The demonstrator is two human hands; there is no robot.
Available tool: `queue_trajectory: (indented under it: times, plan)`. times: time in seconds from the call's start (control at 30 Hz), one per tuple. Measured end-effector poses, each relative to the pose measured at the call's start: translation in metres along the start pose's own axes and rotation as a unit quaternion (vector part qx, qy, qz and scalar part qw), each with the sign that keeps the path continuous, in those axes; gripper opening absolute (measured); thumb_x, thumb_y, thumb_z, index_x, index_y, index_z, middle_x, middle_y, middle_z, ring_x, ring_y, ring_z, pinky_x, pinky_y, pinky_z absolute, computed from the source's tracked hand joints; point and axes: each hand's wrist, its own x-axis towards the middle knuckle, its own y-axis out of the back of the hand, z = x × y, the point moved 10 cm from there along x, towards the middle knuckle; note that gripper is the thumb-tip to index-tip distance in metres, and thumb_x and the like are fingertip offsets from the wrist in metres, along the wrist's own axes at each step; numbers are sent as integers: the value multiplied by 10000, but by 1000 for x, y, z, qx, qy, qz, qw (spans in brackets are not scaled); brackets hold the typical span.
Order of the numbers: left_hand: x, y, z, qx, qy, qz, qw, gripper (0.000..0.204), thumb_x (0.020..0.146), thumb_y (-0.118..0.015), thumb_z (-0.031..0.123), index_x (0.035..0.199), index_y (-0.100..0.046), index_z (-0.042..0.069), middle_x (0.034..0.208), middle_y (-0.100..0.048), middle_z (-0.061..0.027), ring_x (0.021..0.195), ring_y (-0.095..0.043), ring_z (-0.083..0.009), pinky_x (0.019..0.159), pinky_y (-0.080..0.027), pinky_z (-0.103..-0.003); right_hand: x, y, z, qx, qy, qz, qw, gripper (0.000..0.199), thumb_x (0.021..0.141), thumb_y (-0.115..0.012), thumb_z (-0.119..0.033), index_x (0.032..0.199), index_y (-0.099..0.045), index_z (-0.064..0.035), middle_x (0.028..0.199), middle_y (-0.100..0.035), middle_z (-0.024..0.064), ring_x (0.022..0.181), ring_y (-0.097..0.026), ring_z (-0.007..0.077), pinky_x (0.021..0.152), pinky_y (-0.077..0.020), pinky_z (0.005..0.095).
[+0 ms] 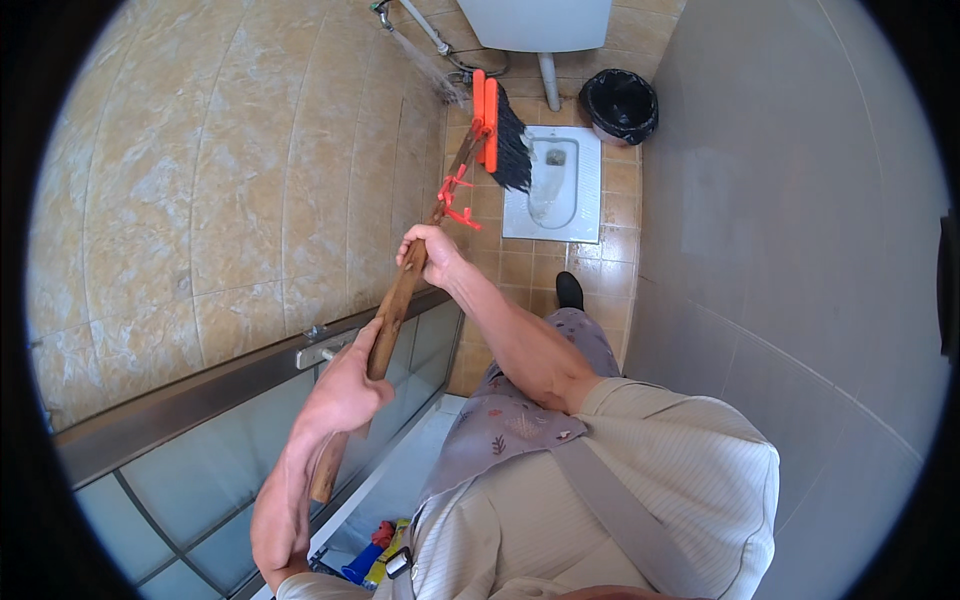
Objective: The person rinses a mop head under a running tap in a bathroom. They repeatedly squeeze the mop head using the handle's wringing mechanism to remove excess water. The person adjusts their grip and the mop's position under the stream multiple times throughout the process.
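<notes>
A broom with a wooden handle, an orange head and dark bristles slants from lower left to upper middle. Red strips are tied round its shaft below the head. My right hand is wrapped round the handle's upper part. Lower down, my left hand grips the same handle, its index finger lying along the wood. The bristles hang over the left edge of a white squat toilet; whether they touch it I cannot tell.
A cistern with a pipe hangs on the far wall. Water sprays from a hose fitting at upper left. A black-lined bin stands right of the toilet. A glass-paned door is at lower left, a grey wall to the right.
</notes>
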Motion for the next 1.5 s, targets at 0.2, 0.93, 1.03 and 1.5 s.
queue_trajectory:
  times: [0.2, 0.93, 1.03, 1.5]
  plan:
    - [9, -29, -17, 164, 35, -10, 986, 893, 756, -659, 75, 1565, -281, 70, 1206, -568, -336, 1032, -642, -487, 927, -528, -489, 4, 18, 24, 67, -21, -10, 998, 85, 832, -608, -68, 836, -541, -15, 736, -597, 134, 678, -629, 269, 678, -580, 449]
    - [154, -232, -75, -882, -23, -275, 383, 458, 955, -543, 96, 1384, -460, -39, 1158, -636, -176, 911, -658, -223, 646, -545, -307, 20, 232, 33, -275, 8, 248, 929, 246, 982, -612, -225, 1002, -645, 17, 827, -677, 145, 681, -659, 267, 619, -558, 414]
    - [157, -237, -79, -849, -24, -299, 434, 447, 941, -532, 73, 1354, -473, -87, 1161, -637, -182, 908, -653, -224, 694, -565, -321, 23, 247, 22, -349, 25, 300, 887, 258, 978, -619, -226, 1005, -675, 25, 883, -695, 126, 716, -656, 247, 658, -537, 404]
    - [167, -231, -63, -798, 16, -270, 538, 217, 979, -551, 97, 1098, -574, -83, 923, -640, -147, 767, -649, -231, 695, -572, -314, -15, 195, -9, -435, -44, 267, 859, 211, 998, -596, -220, 1025, -648, -17, 871, -689, 104, 705, -678, 241, 597, -563, 428]
